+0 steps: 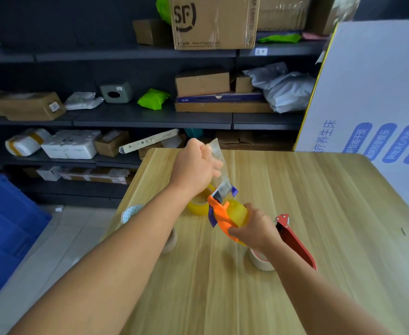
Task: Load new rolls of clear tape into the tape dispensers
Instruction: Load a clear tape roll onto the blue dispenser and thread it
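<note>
My right hand (253, 229) grips an orange and purple tape dispenser (219, 213) holding a yellowish clear tape roll (238, 211), above the wooden table (319, 213). My left hand (196, 165) pinches a strip of clear tape (219, 165) drawn up from the dispenser's toothed blade. Behind the dispenser another yellowish tape roll (197, 206) lies on the table. A red tape dispenser (295, 240) lies flat to the right of my right wrist. A pale roll (259, 259) sits under my right wrist, partly hidden.
Another pale roll (170, 240) sits under my left forearm, and a white roll (131, 212) at the table's left edge. Dark shelves (126, 117) with cardboard boxes and parcels stand behind. A blue crate (5, 233) stands on the floor at left. A white printed board (373, 93) leans at right.
</note>
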The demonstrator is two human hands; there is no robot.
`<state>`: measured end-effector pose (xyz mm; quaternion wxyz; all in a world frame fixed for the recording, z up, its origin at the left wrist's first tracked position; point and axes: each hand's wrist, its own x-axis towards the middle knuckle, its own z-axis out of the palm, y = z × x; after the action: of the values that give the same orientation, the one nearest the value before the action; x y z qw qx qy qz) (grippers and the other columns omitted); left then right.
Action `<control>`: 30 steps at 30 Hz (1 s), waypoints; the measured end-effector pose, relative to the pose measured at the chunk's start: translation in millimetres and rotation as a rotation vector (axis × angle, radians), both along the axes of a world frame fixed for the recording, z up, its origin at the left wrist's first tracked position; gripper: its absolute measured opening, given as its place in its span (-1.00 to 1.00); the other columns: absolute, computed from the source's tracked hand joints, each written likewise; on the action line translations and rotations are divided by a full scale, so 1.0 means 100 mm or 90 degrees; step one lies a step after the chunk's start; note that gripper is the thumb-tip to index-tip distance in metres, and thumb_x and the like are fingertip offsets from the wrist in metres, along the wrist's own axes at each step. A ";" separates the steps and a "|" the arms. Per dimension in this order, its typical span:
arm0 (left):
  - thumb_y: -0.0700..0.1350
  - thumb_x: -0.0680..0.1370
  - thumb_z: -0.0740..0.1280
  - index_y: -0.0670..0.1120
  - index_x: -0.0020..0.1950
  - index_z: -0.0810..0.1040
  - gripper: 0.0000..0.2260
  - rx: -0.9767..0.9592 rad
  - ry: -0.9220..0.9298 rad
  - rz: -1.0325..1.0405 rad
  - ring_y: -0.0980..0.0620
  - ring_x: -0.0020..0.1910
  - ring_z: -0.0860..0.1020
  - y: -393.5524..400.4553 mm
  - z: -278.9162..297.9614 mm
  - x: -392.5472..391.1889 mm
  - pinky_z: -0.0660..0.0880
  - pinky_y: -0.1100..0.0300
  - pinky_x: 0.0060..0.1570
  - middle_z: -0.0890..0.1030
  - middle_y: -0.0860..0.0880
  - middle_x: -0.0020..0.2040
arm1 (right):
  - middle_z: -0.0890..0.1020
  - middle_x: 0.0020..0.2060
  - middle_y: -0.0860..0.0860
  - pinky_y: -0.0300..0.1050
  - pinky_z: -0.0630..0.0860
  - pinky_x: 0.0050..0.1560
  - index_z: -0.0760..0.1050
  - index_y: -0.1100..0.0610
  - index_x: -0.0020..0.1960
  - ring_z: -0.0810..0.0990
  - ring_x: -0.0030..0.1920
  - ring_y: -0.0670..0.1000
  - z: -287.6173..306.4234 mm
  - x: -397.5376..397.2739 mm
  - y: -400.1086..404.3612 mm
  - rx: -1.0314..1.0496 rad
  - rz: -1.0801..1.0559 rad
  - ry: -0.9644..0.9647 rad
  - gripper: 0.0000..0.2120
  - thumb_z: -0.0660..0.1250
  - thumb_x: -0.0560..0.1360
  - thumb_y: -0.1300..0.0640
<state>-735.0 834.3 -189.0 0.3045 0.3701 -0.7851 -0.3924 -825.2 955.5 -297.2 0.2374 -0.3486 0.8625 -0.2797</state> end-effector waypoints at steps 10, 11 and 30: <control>0.03 0.68 -0.07 -0.01 0.28 0.24 -0.75 0.442 0.078 -0.085 -0.21 0.13 0.57 0.00 0.04 0.06 0.28 -0.42 0.22 0.61 -0.15 0.15 | 0.56 -0.25 -0.07 -0.25 0.44 -0.36 0.45 0.02 0.05 0.54 -0.28 -0.09 -0.07 -0.05 0.06 -0.061 0.033 -0.054 -0.63 0.50 0.31 0.00; 0.04 0.68 -0.06 -0.02 0.32 0.22 -0.72 0.459 0.078 -0.098 -0.23 0.15 0.56 -0.01 0.03 0.07 0.26 -0.45 0.22 0.61 -0.14 0.15 | 0.58 -0.22 -0.05 -0.18 0.49 -0.29 0.45 0.02 0.05 0.57 -0.23 -0.04 -0.10 -0.05 0.06 -0.054 0.035 -0.055 -0.61 0.50 0.30 0.00; -0.08 0.65 0.01 -0.11 -0.11 0.36 -0.77 0.116 0.099 -0.022 -0.21 0.12 0.54 0.03 0.26 0.05 0.46 -0.02 -0.05 0.53 -0.20 -0.01 | 0.54 -0.19 -0.01 -0.14 0.43 -0.23 0.36 0.02 0.14 0.53 -0.17 0.07 -0.10 0.04 -0.09 0.023 0.049 0.034 -0.57 0.42 0.31 0.09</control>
<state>-730.5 837.7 -162.7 0.3226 0.3508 -0.7264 -0.4951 -821.2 946.5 -307.3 0.2310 -0.3845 0.8595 -0.2453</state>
